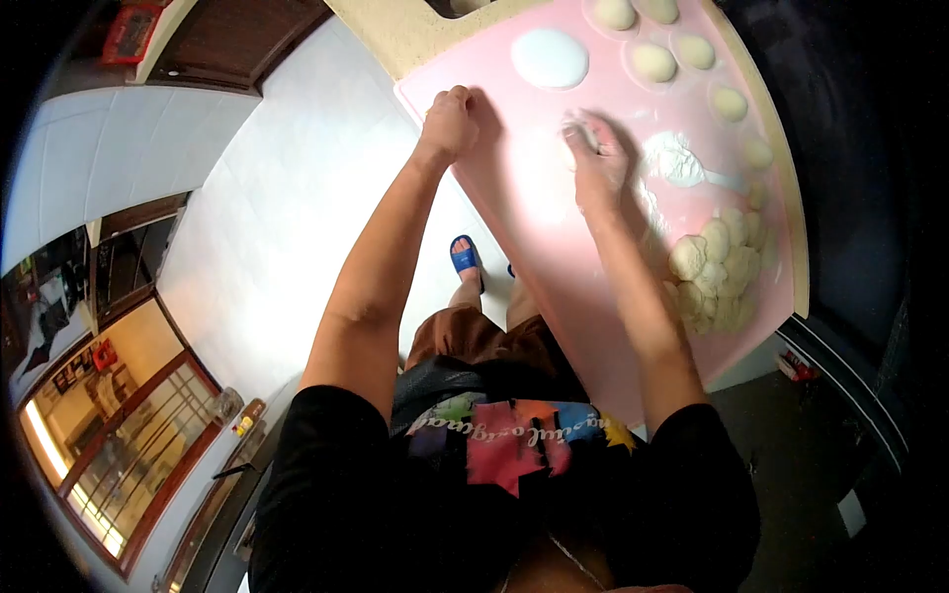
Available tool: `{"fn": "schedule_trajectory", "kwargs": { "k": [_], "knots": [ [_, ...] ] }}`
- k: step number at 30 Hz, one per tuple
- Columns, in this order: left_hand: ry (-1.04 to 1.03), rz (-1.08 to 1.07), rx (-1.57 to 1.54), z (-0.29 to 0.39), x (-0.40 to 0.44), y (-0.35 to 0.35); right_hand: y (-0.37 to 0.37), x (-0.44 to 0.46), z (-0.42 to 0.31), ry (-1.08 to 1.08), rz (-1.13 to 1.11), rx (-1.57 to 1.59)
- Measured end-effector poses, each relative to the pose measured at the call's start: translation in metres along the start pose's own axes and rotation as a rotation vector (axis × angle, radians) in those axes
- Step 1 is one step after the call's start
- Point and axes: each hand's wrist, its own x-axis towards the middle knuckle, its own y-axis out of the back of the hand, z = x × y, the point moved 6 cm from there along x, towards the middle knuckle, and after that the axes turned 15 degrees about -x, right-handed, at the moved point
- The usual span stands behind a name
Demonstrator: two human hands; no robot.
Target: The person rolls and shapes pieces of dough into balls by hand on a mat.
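Observation:
My left hand is closed at the left edge of a pink mat; whatever it may hold is hidden. Over the middle of the mat, my right hand is curled with floury fingers, and its contents cannot be made out. Just right of it lies a heap of white flour with a pale spoon at its side. Several round dough balls sit along the far right of the mat. Nearer me at the right is a pile of dough pieces. A white disc rests near the far edge.
The mat lies on a light table. Pale floor extends to the left, with a blue sandal on my foot below. Dark cabinets stand at the upper left, and a wood-framed window is at the lower left.

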Motion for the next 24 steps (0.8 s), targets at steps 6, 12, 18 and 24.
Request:
{"fn": "schedule_trajectory", "kwargs": {
  "k": [6,12,18,24],
  "knots": [
    [-0.052,0.023,-0.004,0.013,-0.016,0.006,0.030,-0.014,-0.063,0.356,0.245,-0.307],
    [-0.144,0.245,-0.854,0.020,-0.106,-0.053,0.012,-0.004,-0.002,-0.060,0.024,0.229],
    [-0.289,0.065,-0.936,0.070,-0.076,-0.089,0.003,-0.041,-0.001,-0.197,-0.080,0.397],
    [-0.250,0.096,-1.156,0.055,-0.085,-0.096,0.009,-0.038,0.012,-0.281,0.072,0.612]
  ]
}}
